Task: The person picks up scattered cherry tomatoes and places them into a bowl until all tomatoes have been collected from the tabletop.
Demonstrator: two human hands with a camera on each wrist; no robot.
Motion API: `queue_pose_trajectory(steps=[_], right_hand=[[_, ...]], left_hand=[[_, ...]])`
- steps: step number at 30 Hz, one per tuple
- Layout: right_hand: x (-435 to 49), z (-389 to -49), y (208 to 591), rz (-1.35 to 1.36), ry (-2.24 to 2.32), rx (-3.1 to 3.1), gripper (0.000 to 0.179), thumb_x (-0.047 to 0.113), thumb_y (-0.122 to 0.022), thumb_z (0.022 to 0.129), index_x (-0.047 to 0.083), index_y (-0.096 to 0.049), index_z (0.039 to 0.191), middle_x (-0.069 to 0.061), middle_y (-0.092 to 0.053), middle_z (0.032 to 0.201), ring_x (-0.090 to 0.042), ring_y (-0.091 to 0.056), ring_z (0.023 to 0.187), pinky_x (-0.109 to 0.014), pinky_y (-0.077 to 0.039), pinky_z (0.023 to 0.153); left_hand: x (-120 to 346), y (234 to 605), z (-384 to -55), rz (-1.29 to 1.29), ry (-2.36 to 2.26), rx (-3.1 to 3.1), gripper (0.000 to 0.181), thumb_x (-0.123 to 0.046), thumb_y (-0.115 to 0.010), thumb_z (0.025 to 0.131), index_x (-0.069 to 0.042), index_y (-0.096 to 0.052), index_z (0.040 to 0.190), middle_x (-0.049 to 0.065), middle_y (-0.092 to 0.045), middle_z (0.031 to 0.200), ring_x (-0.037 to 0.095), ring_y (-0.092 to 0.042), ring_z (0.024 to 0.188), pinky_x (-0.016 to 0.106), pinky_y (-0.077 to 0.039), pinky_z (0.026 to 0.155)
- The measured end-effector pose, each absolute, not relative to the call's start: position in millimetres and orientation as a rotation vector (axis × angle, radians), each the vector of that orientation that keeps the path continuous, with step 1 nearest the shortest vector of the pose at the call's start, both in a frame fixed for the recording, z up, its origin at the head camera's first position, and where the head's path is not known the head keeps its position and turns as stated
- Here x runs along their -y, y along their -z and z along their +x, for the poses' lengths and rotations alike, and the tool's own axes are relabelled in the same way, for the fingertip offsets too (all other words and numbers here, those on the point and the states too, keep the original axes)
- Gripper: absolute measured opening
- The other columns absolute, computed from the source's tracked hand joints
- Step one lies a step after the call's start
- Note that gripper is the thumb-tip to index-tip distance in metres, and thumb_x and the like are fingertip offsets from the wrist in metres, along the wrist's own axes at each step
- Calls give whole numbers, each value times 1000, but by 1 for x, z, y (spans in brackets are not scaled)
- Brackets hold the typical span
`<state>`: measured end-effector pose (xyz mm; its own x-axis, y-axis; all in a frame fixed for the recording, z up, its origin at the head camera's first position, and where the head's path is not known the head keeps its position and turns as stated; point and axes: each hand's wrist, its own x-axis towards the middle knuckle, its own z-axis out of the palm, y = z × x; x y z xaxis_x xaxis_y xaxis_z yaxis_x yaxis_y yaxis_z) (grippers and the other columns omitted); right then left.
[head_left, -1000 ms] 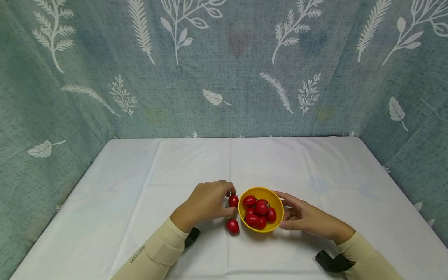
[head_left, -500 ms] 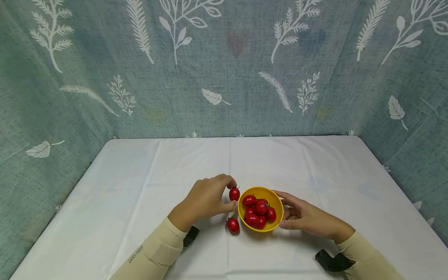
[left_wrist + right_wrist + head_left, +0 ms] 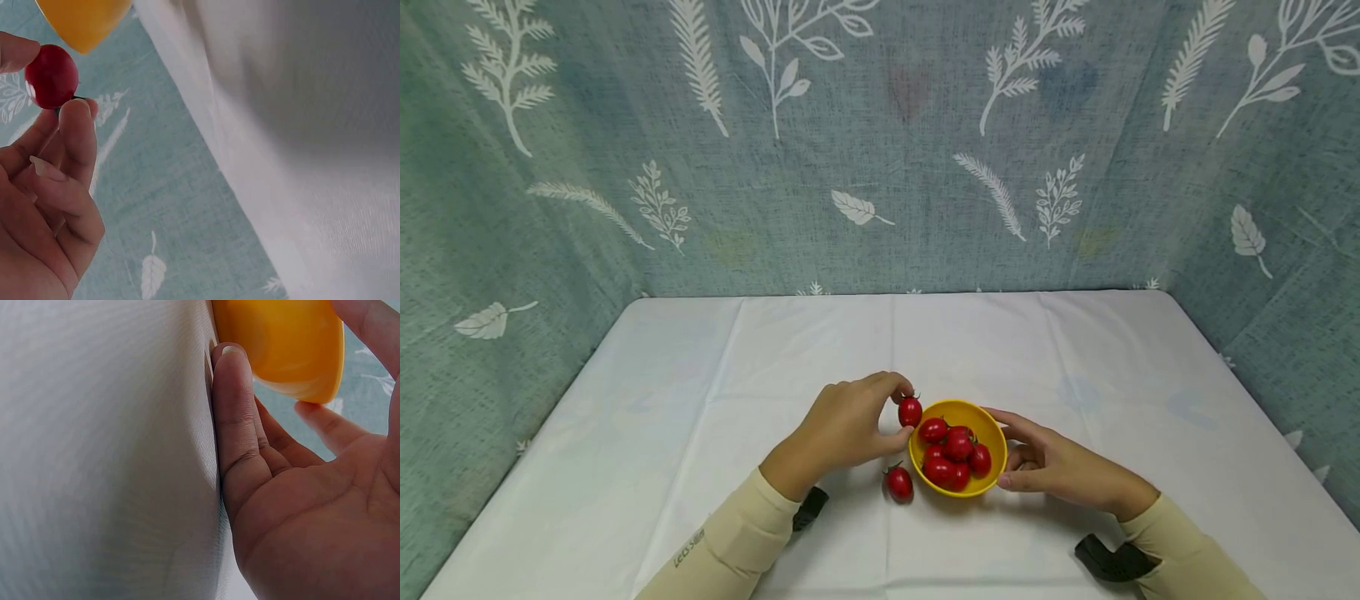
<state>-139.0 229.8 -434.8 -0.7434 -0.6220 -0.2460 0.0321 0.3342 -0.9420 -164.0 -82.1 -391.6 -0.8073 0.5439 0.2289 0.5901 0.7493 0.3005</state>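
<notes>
In the head view, my left hand [image 3: 842, 422] pinches a red cherry tomato [image 3: 910, 411] between thumb and fingertips, at the left rim of a yellow bowl [image 3: 958, 492]. The left wrist view shows the same tomato [image 3: 52, 77] with its green stem against the fingers, just below the bowl [image 3: 87, 25]. Several cherry tomatoes [image 3: 958, 443] lie in the bowl. My right hand [image 3: 1060, 471] holds the bowl from its right side, thumb and forefinger spread along the rim; in the right wrist view the lower fingers [image 3: 236, 406] lie against the cloth beside the bowl [image 3: 281, 344].
One loose cherry tomato [image 3: 898, 484] lies on the white tablecloth [image 3: 805, 342], left of the bowl and below the left hand. A green leaf-patterned curtain [image 3: 887, 150] surrounds the table at the back and sides. Dark straps [image 3: 1112, 560] are on both wrists.
My left hand has raised the pinched cherry tomato off the cloth and carried it slightly up and right to the bowl's rim. The right hand and bowl stay almost still.
</notes>
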Motion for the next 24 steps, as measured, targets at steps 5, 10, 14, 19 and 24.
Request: queue_pose_trajectory(steps=[5,10,14,19,24], right_hand=[[-230,-139,436,-530,1446,-2015,82,19,-70,94,24,-21,160,-22,-46,145,-27,-63,100,-28,-54,79],[-230,-139,435,-521,1440,-2022,82,20,-70,94,24,-21,160,-22,-44,146,-27,-63,100,-28,-54,79],[-230,-139,435,-522,1441,-2021,82,20,-70,94,24,-21,160,-22,-44,146,-28,-63,100,-28,-54,80],[-230,-139,436,-530,1446,-2017,82,20,-70,94,24,-21,160,-22,-44,147,-27,-64,100,-28,-54,79],[-230,-139,436,-537,1444,-2019,82,19,-70,94,24,-21,160,-22,-45,146,-27,-64,100,-28,-54,79]], left_hand=[[80,390,-161,-941,597,2829,36,-36,-76,84,-23,-63,115,-11,-68,100,2,-54,71,20,-44,61],[78,392,-160,-978,598,2824,38,-37,-77,84,-23,-63,116,-8,-70,102,2,-53,69,20,-43,60],[76,392,-159,-1004,610,2832,38,-37,-77,84,-24,-64,117,-7,-70,103,3,-53,68,20,-43,59],[74,392,-157,-1030,598,2858,37,-38,-76,84,-24,-65,117,-8,-69,105,4,-52,66,21,-43,60],[72,392,-157,-1062,570,2878,38,-38,-75,85,-25,-65,119,-8,-68,109,5,-50,62,22,-44,60]])
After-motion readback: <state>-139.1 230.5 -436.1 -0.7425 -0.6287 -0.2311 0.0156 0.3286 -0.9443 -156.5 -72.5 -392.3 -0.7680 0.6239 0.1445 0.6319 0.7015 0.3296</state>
